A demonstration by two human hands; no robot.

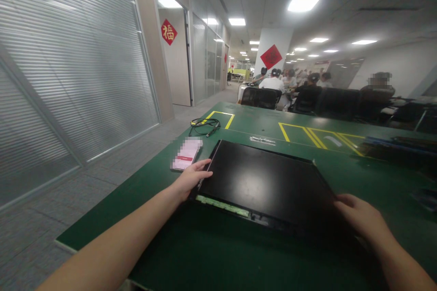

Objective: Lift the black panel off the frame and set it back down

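Note:
A dark, flat display panel [262, 182] lies face up over the green table, with a green circuit strip [223, 206] along its near edge. My left hand [191, 176] grips the panel's left edge, thumb on top and the other fingers partly hidden beneath. On the opposite side, my right hand [358, 213] is closed on the right edge, its fingertips hidden under the panel. Whether the panel rests on the tabletop or is slightly raised, I cannot tell. Just beyond my left hand lies a phone [187, 153] with a lit screen.
A coiled black cable [206, 125] lies on the green table [136, 200] behind the phone. Yellow tape outlines [314, 137] mark the far half. Dark stacked panels [399, 148] sit at the right. Beyond are black chairs [259, 97] and several seated people. A blinds-covered glass wall [78, 63] runs along the left.

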